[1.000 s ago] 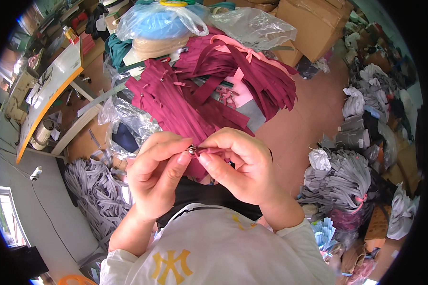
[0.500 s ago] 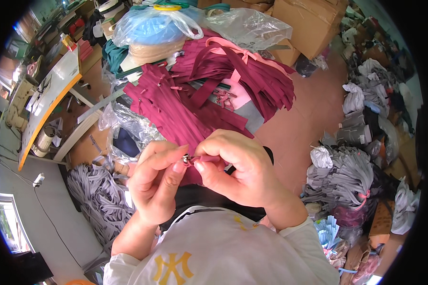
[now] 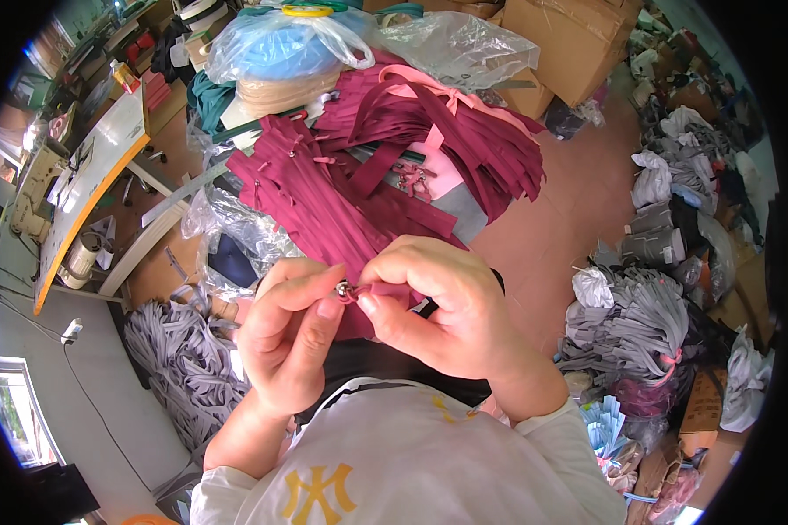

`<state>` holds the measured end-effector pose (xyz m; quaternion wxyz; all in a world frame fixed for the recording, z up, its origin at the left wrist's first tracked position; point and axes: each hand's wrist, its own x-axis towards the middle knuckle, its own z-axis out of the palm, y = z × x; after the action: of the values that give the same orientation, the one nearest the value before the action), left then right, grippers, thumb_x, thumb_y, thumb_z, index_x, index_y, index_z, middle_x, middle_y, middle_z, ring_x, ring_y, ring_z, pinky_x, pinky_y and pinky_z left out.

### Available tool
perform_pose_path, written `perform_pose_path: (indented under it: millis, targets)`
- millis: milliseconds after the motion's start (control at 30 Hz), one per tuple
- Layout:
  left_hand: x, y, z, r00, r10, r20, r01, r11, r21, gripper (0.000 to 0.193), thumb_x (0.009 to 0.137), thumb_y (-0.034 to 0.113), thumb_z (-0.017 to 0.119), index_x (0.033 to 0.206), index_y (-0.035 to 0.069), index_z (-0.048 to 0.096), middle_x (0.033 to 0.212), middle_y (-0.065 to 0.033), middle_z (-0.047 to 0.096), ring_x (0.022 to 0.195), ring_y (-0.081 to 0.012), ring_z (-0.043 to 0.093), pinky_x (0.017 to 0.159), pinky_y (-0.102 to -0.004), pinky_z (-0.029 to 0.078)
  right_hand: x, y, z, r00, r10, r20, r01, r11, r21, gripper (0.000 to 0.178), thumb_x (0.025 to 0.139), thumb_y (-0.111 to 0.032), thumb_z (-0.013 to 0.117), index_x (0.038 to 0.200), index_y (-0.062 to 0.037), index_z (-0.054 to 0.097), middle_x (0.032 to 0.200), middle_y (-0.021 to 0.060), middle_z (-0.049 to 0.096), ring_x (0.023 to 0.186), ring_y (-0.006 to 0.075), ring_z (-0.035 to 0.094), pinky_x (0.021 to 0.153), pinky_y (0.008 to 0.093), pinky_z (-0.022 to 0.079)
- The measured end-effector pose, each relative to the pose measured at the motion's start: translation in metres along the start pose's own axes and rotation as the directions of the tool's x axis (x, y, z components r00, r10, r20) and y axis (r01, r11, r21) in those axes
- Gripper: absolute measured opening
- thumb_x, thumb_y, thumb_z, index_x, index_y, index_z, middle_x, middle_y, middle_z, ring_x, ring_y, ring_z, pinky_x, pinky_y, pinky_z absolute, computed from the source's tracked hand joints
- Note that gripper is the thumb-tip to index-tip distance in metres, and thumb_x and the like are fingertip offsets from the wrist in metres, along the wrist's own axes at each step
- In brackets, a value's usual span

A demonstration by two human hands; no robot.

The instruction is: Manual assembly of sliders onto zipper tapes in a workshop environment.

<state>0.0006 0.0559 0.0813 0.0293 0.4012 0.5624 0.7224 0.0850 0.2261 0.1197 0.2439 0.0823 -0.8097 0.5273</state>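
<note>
Close to my body, both hands meet over a small silver zipper slider with a maroon pull [image 3: 346, 292]. My left hand [image 3: 287, 341] pinches the slider between thumb and forefinger. From the other side, my right hand [image 3: 446, 306] has its thumb and bent fingers closed on a maroon zipper tape [image 3: 390, 290], whose end reaches the slider. Whether the tape is inside the slider is too small to tell. Just beyond lies a heap of maroon zipper strips [image 3: 311, 192], some with sliders on them. Several loose maroon sliders [image 3: 414, 181] rest beside it.
A second maroon bundle [image 3: 499, 162] is tied with a pink strip [image 3: 438, 103]. Behind stand plastic-wrapped blue rolls [image 3: 280, 57] and a cardboard box [image 3: 569, 48]. Grey strips lie in heaps at left [image 3: 179, 363] and right [image 3: 630, 324]. An orange-edged table [image 3: 96, 192] stands left.
My hands stay almost in place, the right one slightly higher. More of the maroon tape shows between the right fingers, and the slider has turned a little.
</note>
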Motion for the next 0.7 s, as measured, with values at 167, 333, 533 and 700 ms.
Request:
perform_pose_path:
  millis: [167,333,533,700]
  targets:
    - [0.0,0.001,0.0,1.0,-0.01,0.025,0.01,1.0,0.021,0.023,0.095,-0.002,0.063,0.117,-0.005,0.066,0.102,-0.0126,0.063,0.089,-0.0173,0.058,0.079,-0.0264,0.044,0.002,-0.002,-0.004,0.999,0.028,0.036,-0.028,1.0,0.009,0.013,0.087,-0.003,0.072,0.097,0.0009,0.064,0.081,0.0098,0.063,0.068,0.0191,0.064,0.057,0.0295,0.052]
    - [0.0,-0.001,0.002,1.0,-0.016,0.006,0.016,1.0,0.003,0.022,0.095,-0.003,0.062,0.117,-0.006,0.066,0.101,-0.012,0.063,0.087,-0.0164,0.057,0.077,-0.0257,0.044,-0.002,-0.001,0.002,0.996,0.084,-0.011,-0.083,0.993,0.082,0.012,0.088,-0.002,0.071,0.098,0.0007,0.065,0.081,0.0096,0.063,0.069,0.0186,0.064,0.059,0.0299,0.052]
    - [0.004,0.002,-0.002,0.996,0.008,0.093,-0.017,0.995,0.094,0.021,0.095,-0.004,0.062,0.115,-0.006,0.066,0.099,-0.0121,0.063,0.085,-0.0175,0.057,0.074,-0.0271,0.045,-0.002,0.001,-0.005,0.997,0.067,0.045,-0.068,0.997,0.027,0.011,0.088,-0.003,0.069,0.098,-0.0001,0.064,0.084,0.0107,0.064,0.072,0.0236,0.064,0.063,0.0339,0.051]
    - [0.007,0.007,-0.004,0.985,0.051,0.162,-0.083,0.976,0.202,0.019,0.093,-0.005,0.063,0.112,-0.006,0.067,0.094,-0.0128,0.063,0.082,-0.021,0.059,0.072,-0.029,0.046,-0.001,0.002,-0.01,0.992,0.037,0.118,-0.035,0.999,-0.017,0.014,0.087,-0.003,0.068,0.099,-0.0011,0.063,0.087,0.0112,0.064,0.075,0.0281,0.064,0.065,0.0373,0.051]
